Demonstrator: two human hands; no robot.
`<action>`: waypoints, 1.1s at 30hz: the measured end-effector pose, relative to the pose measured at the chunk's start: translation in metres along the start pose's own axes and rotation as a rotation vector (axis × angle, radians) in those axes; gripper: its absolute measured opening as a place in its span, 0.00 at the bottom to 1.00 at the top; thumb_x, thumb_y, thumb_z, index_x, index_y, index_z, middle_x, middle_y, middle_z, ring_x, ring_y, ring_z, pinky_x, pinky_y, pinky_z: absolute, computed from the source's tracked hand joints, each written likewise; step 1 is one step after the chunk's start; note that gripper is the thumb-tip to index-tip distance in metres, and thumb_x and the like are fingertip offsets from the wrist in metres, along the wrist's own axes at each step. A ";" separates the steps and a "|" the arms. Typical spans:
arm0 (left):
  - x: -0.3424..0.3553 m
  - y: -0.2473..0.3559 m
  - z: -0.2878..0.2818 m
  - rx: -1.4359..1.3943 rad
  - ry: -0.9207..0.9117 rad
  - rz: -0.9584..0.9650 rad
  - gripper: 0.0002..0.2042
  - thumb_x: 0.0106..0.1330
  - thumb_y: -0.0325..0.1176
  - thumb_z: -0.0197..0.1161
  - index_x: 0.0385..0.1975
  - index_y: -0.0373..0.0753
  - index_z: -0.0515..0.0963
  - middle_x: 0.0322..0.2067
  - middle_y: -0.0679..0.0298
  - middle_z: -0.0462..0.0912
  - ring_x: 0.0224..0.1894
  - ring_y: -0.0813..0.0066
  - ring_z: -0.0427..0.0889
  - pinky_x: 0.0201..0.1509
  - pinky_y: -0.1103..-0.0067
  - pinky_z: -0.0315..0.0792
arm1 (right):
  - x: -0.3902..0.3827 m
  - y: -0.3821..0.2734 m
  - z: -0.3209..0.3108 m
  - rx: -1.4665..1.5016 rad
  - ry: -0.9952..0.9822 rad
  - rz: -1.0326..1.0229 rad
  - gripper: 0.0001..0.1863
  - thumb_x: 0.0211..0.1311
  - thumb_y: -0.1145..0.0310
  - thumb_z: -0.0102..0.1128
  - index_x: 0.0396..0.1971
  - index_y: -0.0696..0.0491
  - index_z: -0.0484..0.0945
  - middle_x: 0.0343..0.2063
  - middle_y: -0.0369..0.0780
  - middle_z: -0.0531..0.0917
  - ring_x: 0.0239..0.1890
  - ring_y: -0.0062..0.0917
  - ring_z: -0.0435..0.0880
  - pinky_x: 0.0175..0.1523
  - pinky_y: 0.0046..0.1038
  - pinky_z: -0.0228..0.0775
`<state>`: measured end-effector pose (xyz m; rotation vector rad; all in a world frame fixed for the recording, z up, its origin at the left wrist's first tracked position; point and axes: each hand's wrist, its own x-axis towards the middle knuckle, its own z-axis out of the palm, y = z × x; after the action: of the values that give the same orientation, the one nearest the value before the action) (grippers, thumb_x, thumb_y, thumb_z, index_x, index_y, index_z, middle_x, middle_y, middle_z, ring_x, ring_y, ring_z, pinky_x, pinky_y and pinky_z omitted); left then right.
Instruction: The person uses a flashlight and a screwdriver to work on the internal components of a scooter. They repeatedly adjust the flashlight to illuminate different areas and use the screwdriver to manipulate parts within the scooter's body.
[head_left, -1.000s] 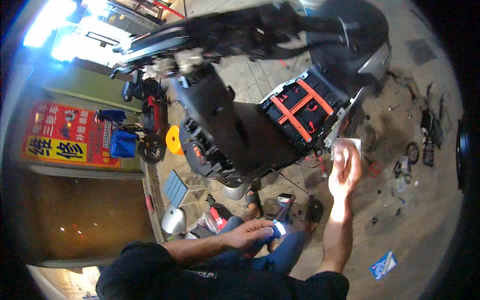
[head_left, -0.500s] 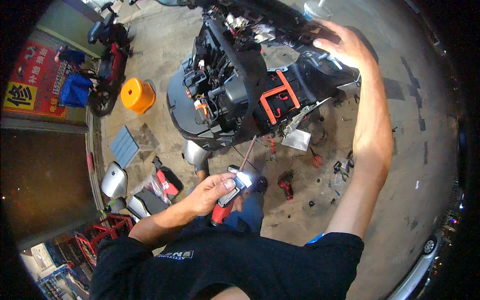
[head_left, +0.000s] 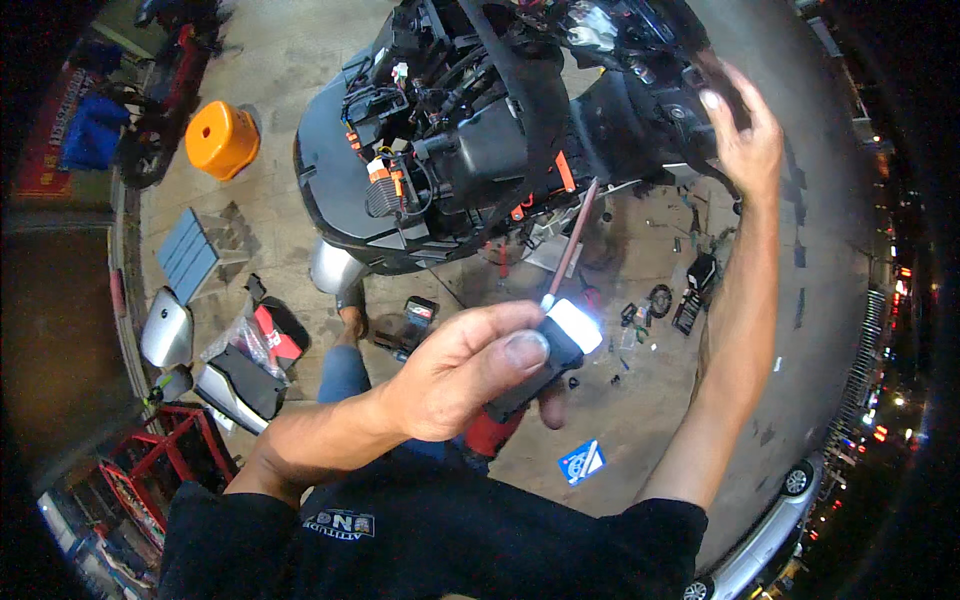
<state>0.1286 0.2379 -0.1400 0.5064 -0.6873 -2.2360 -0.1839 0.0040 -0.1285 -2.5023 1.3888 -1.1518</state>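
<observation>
A partly stripped black scooter (head_left: 480, 150) spreads across the top middle, with wiring and orange connectors exposed. My left hand (head_left: 465, 365) is closed around a small lit work light (head_left: 575, 327) and a screwdriver (head_left: 573, 240) together. The screwdriver's reddish shaft points up toward the scooter's side, and its red handle sticks out below the hand. Whether its tip touches the scooter I cannot tell. My right hand (head_left: 750, 140) is at the scooter's right end, thumb and fingers apart, against or just beside the black bodywork; it holds nothing visible.
An orange stool (head_left: 222, 140), a blue slatted panel (head_left: 187, 255) and removed silver and black covers (head_left: 240, 385) lie to the left. A red metal rack (head_left: 165, 465) stands lower left. Small parts and tools (head_left: 690, 300) are scattered right of centre, near a blue-and-white packet (head_left: 582, 462).
My view has shifted, so the scooter sits further up and left. My left hand, with light and screwdriver, has risen closer and rightward. My right hand has moved rightward and down along the bodywork.
</observation>
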 end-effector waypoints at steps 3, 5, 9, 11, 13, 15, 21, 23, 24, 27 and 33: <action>0.008 0.016 -0.007 -0.063 -0.047 0.028 0.16 0.72 0.41 0.47 0.45 0.33 0.71 0.29 0.62 0.81 0.34 0.80 0.79 0.40 0.83 0.70 | -0.005 0.007 -0.011 0.136 -0.073 0.076 0.22 0.60 0.67 0.62 0.53 0.59 0.74 0.50 0.43 0.79 0.52 0.27 0.77 0.59 0.26 0.64; 0.011 0.020 -0.014 -0.083 -0.053 0.029 0.16 0.72 0.41 0.47 0.44 0.33 0.71 0.30 0.62 0.81 0.34 0.80 0.78 0.41 0.83 0.70 | -0.009 0.013 -0.011 0.034 -0.054 0.134 0.23 0.60 0.67 0.62 0.54 0.60 0.74 0.49 0.43 0.79 0.52 0.27 0.76 0.60 0.26 0.63; 0.015 0.017 -0.028 -0.141 -0.028 0.046 0.16 0.72 0.41 0.46 0.44 0.33 0.71 0.31 0.61 0.81 0.34 0.79 0.78 0.42 0.83 0.71 | -0.013 0.021 -0.006 0.005 -0.021 0.073 0.24 0.60 0.66 0.63 0.54 0.60 0.74 0.49 0.45 0.80 0.52 0.27 0.77 0.60 0.27 0.64; 0.020 0.012 -0.035 -0.157 -0.016 0.052 0.16 0.73 0.41 0.46 0.45 0.33 0.71 0.31 0.61 0.81 0.34 0.79 0.78 0.42 0.83 0.71 | -0.013 0.021 -0.002 -0.019 -0.005 0.078 0.24 0.59 0.66 0.63 0.53 0.61 0.74 0.48 0.45 0.80 0.51 0.28 0.77 0.59 0.28 0.65; 0.020 0.009 -0.040 -0.156 -0.022 0.010 0.16 0.73 0.42 0.46 0.45 0.33 0.71 0.31 0.61 0.81 0.33 0.79 0.79 0.41 0.83 0.71 | -0.014 0.019 0.004 -0.006 0.064 0.042 0.22 0.59 0.68 0.62 0.51 0.62 0.75 0.46 0.45 0.81 0.49 0.27 0.78 0.57 0.28 0.67; 0.017 0.010 -0.045 -0.134 -0.033 -0.039 0.16 0.73 0.42 0.46 0.45 0.33 0.71 0.31 0.61 0.81 0.34 0.79 0.79 0.41 0.83 0.71 | -0.015 0.018 0.008 -0.004 0.116 0.011 0.21 0.59 0.69 0.61 0.50 0.62 0.75 0.45 0.45 0.81 0.48 0.27 0.79 0.56 0.27 0.68; 0.021 0.013 -0.048 -0.185 -0.028 0.010 0.17 0.72 0.42 0.47 0.46 0.32 0.71 0.31 0.59 0.81 0.35 0.76 0.81 0.41 0.82 0.72 | -0.017 0.010 0.006 0.009 0.115 0.041 0.20 0.58 0.69 0.63 0.49 0.62 0.76 0.44 0.44 0.81 0.48 0.28 0.79 0.56 0.28 0.68; 0.024 0.015 -0.047 -0.188 -0.033 -0.003 0.17 0.73 0.42 0.46 0.45 0.32 0.70 0.31 0.59 0.81 0.35 0.76 0.81 0.42 0.81 0.72 | -0.012 0.005 0.001 0.056 0.062 0.039 0.22 0.56 0.68 0.66 0.50 0.61 0.75 0.45 0.44 0.81 0.48 0.27 0.79 0.56 0.28 0.68; 0.026 0.015 -0.048 -0.176 -0.037 -0.012 0.17 0.73 0.42 0.46 0.45 0.32 0.70 0.31 0.59 0.81 0.35 0.76 0.81 0.42 0.81 0.72 | -0.009 0.002 -0.002 0.002 0.030 0.006 0.24 0.55 0.68 0.67 0.51 0.61 0.75 0.45 0.44 0.81 0.48 0.27 0.79 0.56 0.28 0.68; 0.030 0.016 -0.045 -0.157 -0.041 -0.033 0.17 0.73 0.41 0.46 0.45 0.32 0.70 0.31 0.59 0.81 0.35 0.76 0.81 0.41 0.82 0.72 | 0.002 -0.005 -0.013 -0.201 -0.070 -0.101 0.26 0.51 0.69 0.70 0.50 0.61 0.74 0.45 0.45 0.82 0.47 0.28 0.81 0.54 0.28 0.70; 0.035 0.016 -0.040 -0.178 -0.076 -0.064 0.17 0.73 0.41 0.47 0.46 0.32 0.71 0.30 0.61 0.81 0.34 0.78 0.80 0.42 0.82 0.72 | 0.009 -0.002 -0.004 -0.129 -0.035 -0.164 0.21 0.52 0.75 0.68 0.48 0.62 0.76 0.42 0.44 0.84 0.44 0.28 0.84 0.50 0.26 0.74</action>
<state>0.1356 0.1901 -0.1664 0.3616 -0.5100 -2.3597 -0.1820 -0.0001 -0.1197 -2.7574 1.3098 -1.0698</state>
